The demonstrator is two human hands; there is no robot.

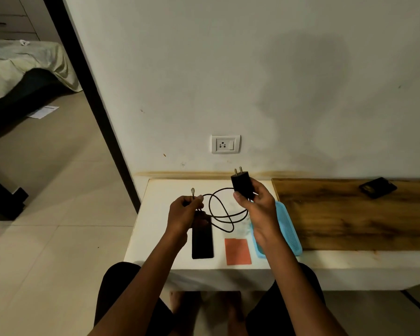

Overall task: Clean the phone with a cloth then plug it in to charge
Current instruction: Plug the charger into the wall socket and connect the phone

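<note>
L hand [183, 212] pinches cable [222, 214] end w/ connector up, just above phone [202, 238]. Phone flat on table [155, 229]; orange cloth [237, 251] just right of phone. R hand [257, 204] grips black charger [241, 186], pins up, below wall socket [225, 144].

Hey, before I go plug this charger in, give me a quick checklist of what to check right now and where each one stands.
1. Adapter gripped by the right hand, pins up and clear of the fingers: ok.
2. Cable connector pinched in the left hand, tip free: ok.
3. Wall socket has nothing plugged in: ok.
4. Socket switch position: cannot tell.
5. Cable free of knots: cannot tell; it hangs in overlapping loops above the phone.
6. Phone wiped clean: cannot tell; it lies flat on the white table beside the orange cloth.
</note>
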